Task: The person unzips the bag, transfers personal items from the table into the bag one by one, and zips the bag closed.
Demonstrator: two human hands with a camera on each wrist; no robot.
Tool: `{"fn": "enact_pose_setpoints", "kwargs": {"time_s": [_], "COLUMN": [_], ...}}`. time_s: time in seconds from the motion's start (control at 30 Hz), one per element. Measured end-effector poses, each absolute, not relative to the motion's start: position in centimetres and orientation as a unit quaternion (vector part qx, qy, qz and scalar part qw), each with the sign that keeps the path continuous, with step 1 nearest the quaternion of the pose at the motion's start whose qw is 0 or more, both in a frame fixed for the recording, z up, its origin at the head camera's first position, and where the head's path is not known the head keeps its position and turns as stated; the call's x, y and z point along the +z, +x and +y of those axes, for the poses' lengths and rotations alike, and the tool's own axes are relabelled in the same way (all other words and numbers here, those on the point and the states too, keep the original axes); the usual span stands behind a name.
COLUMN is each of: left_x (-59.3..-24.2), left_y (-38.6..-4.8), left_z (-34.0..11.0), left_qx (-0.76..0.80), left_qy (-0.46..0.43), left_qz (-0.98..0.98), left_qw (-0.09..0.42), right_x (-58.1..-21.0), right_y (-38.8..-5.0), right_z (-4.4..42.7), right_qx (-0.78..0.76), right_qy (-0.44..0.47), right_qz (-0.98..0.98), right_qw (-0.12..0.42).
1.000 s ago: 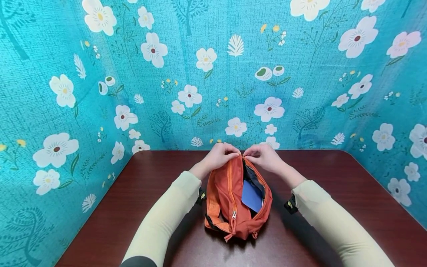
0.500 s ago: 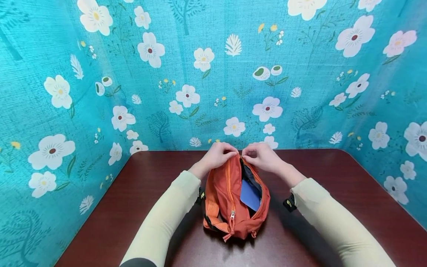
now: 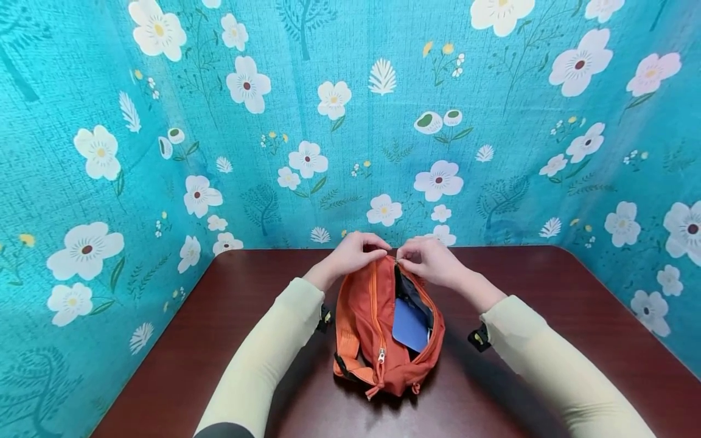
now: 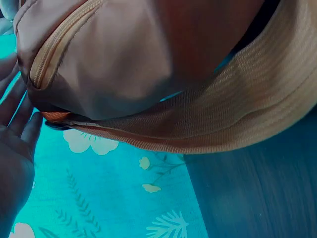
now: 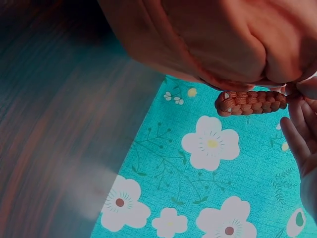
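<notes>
An orange-red waist bag (image 3: pixel 364 304) lies lengthwise on the table, its main zipper undone along much of the right side. Inside the gap shows a flat blue card-like item (image 3: pixel 411 327) against dark lining. My left hand (image 3: pixel 356 252) grips the bag's far end between thumb and fingers; the left wrist view shows its fingers against the bag's corner. Just right of it, my right hand (image 3: pixel 429 260) pinches at the zipper's far end. A braided cord pull (image 5: pixel 251 103) hangs by those fingers in the right wrist view. The exact finger contact is partly hidden.
A dark reddish wooden table (image 3: pixel 263 286) carries the bag. Turquoise flowered cloth (image 3: pixel 350 152) rises behind and at both sides. An orange webbing strap (image 3: pixel 347 340) with a black buckle (image 3: pixel 342 365) loops along the bag's left. A second zipper's slider (image 3: pixel 382 356) sits near the front.
My left hand has shifted slightly left at the bag's end. The right hand stays at the far end of the zipper, and the opening looks about the same.
</notes>
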State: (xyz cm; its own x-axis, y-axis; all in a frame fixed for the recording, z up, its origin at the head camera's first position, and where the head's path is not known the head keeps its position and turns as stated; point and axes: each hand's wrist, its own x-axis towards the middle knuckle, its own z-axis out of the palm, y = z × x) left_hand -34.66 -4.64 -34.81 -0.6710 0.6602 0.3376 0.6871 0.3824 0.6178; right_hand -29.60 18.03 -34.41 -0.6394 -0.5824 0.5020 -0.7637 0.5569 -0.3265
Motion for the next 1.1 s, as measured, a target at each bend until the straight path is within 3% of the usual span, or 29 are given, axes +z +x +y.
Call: {"fn": "enact_pose_setpoints", "kwargs": {"time_s": [0.27, 0.67, 1.1], "left_x": [-35.2, -35.8, -35.4], "left_y": [-34.6, -34.3, -34.8], "left_z": [-4.1, -3.6, -2.8], "left_qx": [-0.356, -0.305, -0.317], "left_qy": [-0.423, -0.394, -0.351], "left_qz": [-0.833, -0.865, -0.881], "left_qw": [0.011, 0.060, 0.033], "right_x": [-34.3, -34.6, -35.0], "right_y": [-29.5, -29.5, -28.9], "right_z": [18.2, 18.0, 18.6], "right_qx": [0.258, 0.253, 0.275], "right_qy": [0.375, 0.372, 0.353], "right_qz": [-0.873, -0.876, -0.885], "right_qw": [0.176, 0.175, 0.131]}}
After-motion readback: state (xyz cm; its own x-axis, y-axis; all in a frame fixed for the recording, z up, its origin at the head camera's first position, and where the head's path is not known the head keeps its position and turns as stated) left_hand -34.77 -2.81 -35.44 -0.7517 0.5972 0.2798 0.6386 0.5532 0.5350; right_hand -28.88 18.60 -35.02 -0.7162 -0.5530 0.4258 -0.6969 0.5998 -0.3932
